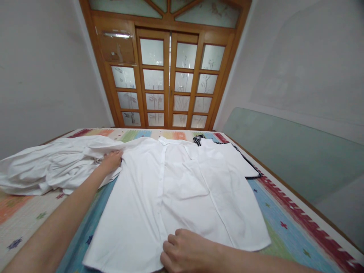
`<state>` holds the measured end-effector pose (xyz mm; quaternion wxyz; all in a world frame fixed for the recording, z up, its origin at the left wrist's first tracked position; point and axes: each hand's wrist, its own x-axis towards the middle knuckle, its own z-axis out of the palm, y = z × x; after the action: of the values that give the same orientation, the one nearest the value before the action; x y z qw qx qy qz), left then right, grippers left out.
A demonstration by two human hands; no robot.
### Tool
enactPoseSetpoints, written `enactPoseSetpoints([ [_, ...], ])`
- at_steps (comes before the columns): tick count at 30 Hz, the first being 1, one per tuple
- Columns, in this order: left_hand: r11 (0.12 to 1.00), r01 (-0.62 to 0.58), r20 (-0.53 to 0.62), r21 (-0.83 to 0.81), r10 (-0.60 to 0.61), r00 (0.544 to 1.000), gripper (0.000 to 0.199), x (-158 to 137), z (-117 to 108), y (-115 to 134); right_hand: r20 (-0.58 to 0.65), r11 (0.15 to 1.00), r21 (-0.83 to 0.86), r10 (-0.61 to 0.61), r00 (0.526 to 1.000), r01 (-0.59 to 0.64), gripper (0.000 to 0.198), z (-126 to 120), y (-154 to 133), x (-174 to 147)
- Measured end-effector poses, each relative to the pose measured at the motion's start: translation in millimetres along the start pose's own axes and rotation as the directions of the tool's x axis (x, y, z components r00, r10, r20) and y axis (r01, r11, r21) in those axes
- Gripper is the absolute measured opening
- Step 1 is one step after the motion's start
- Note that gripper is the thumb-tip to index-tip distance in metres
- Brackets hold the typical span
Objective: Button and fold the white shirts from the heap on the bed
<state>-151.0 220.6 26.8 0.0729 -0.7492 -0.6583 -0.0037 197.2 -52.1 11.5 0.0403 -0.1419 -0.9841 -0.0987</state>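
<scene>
A white button-front shirt (136, 197) lies spread open on the patterned cloth, its collar at the far end and its hem towards me. My right hand (184, 252) is closed on the front edge near the hem, with fingers curled into the fabric. Farther off, my left hand (113, 160) is closed at the shirt's left side near the armhole; its fingertips are partly hidden. Just left of that hand lies a crumpled heap of white fabric (57, 163). Beneath the shirt's far right part sits a flat white item (236, 159) with black-and-white striped cloth (199, 139) showing around it.
A multicoloured cloth with stars (287, 227) covers the surface below the clothes. A pale green panel (284, 148) stands along the right edge by the wall. Beyond the far edge is a wooden door with glass panes (155, 79).
</scene>
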Motion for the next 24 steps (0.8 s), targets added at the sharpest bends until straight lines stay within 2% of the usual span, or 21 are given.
enactPoseSetpoints([
  [3, 1.0, 0.011, 0.033, 0.028, -0.012, 0.999, 0.041, -4, -5, 6, 0.135, 0.996, 0.091, 0.004, 0.991, -0.017, 0.014, -13, 7, -5],
  [7, 1.0, 0.019, 0.018, 0.016, -0.019, 1.0, 0.041, -7, -8, 11, 0.361, 0.978, 0.186, 0.026, 0.932, -0.099, 0.016, -31, 21, -12],
  [9, 0.999, 0.041, 0.011, 0.013, -0.041, 0.999, 0.039, -7, -10, 13, 0.398, 0.971, 0.209, 0.026, 0.917, -0.119, 0.015, -38, 26, -13],
  [12, 0.997, 0.079, 0.008, 0.021, -0.079, 0.997, 0.034, -2, -17, 21, 0.356, 0.96, 0.264, -0.006, 0.935, -0.094, 0.015, -43, 29, -10],
  [15, 0.997, 0.07, -0.046, 0.012, -0.07, 0.997, 0.035, 4, -26, 43, 0.273, 0.947, 0.318, -0.046, 0.961, -0.045, 0.02, -39, 29, -4],
  [20, 0.991, -0.072, -0.188, -0.116, 0.049, 0.981, 0.037, 13, -41, 102, 0.044, 0.972, 0.223, 0.063, 0.997, -0.071, 0.042, -17, 30, 16],
  [22, 0.975, -0.155, -0.195, -0.158, 0.123, 0.973, 0.036, 19, -45, 127, -0.011, 0.984, 0.155, 0.094, 0.996, -0.091, 0.037, -8, 34, 24],
  [24, 0.958, -0.224, -0.159, -0.178, 0.197, 0.967, 0.034, 27, -47, 149, -0.043, 0.99, 0.104, 0.096, 0.994, -0.091, 0.025, -1, 43, 31],
])
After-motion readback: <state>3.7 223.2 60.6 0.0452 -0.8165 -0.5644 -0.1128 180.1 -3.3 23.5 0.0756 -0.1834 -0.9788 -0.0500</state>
